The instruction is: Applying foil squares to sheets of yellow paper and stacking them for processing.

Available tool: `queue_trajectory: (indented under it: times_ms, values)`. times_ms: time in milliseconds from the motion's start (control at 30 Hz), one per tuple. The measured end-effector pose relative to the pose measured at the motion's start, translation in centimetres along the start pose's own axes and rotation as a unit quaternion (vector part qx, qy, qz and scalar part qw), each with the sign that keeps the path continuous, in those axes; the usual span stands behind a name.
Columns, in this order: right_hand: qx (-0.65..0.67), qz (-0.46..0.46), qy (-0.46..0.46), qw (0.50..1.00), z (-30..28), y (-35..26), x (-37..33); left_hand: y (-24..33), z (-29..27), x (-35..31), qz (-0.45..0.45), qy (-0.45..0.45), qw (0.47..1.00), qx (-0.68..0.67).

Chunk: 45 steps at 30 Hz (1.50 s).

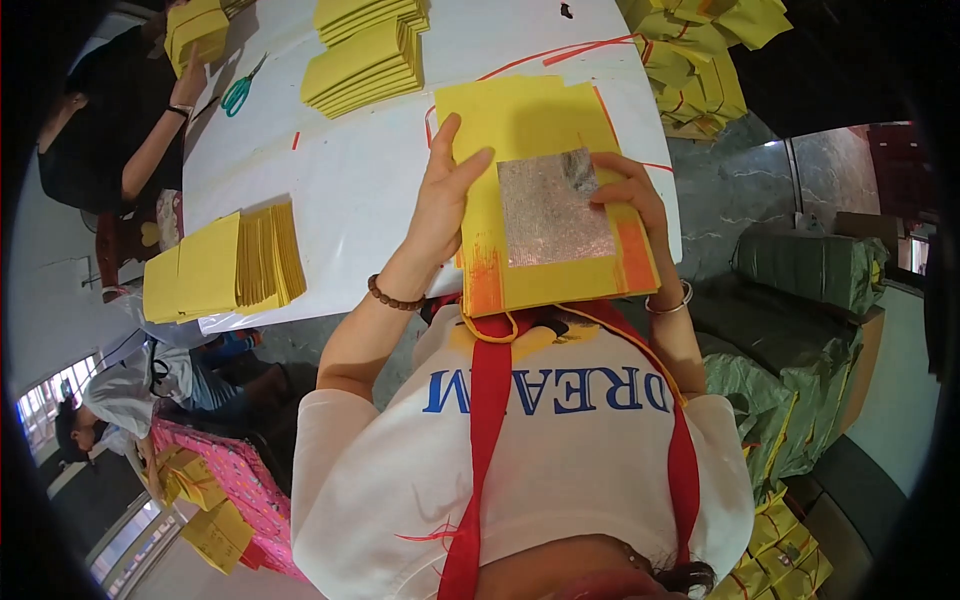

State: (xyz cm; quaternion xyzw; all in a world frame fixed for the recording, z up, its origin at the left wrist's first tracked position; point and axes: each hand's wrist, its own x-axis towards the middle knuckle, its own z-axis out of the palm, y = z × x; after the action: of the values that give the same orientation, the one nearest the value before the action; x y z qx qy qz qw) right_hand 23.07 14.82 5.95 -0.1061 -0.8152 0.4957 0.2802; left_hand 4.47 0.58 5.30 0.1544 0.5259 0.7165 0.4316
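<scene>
A thick stack of yellow paper sheets [545, 115] is held upright-tilted against the table's near edge, close to my chest. On its face sits a silvery foil square [550, 215], with orange smears on the paper below it. My left hand [448, 190] grips the stack's left edge, thumb over the front and fingers behind. On the right edge my right hand [632, 200] holds on, its fingertips touching the foil square's side. What lies behind the stack is hidden.
Folded yellow paper bundles [370, 65] stand at the table's far side, another bundle [225, 262] at the near left. Teal scissors [237, 95] and red strips [560, 50] lie on the white table [350, 160]. A co-worker's arm [150, 160] reaches in far left; green wrapped packages [780, 370] are at right.
</scene>
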Motion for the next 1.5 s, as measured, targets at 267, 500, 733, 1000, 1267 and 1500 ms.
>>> queue_trajectory:
  times_ms: [267, 500, 733, 1000, 1267, 1500]
  values:
    - [-0.005, 0.011, -0.029, 1.0, -1.0, 1.6, 0.0, -0.5, -0.1, 0.8, 0.165, -0.034, 0.978, 0.119]
    - [0.031, 0.015, 0.105, 0.994, -10.1, 9.2, -0.5, 1.5, -0.6, 1.0, 0.065, -0.039, 0.995, 0.071]
    - [-0.048, 0.098, -0.042, 0.993, -12.2, 13.2, -2.6, 0.1, -4.1, 1.1, 0.055, 0.016, 0.994, 0.093]
    - [-0.293, 0.064, -0.218, 0.929, -11.1, 13.7, -1.6, -1.1, -5.9, 0.0, 0.077, 0.071, 0.985, 0.139]
    - [-0.399, 0.13, -0.189, 0.888, -12.8, 10.4, -3.0, -3.5, -5.7, -1.4, 0.027, 0.097, 0.984, 0.144]
    - [-0.158, 0.148, -0.106, 0.971, -8.8, 8.2, -1.4, -4.3, -4.5, -1.2, 0.024, 0.071, 0.992, 0.106]
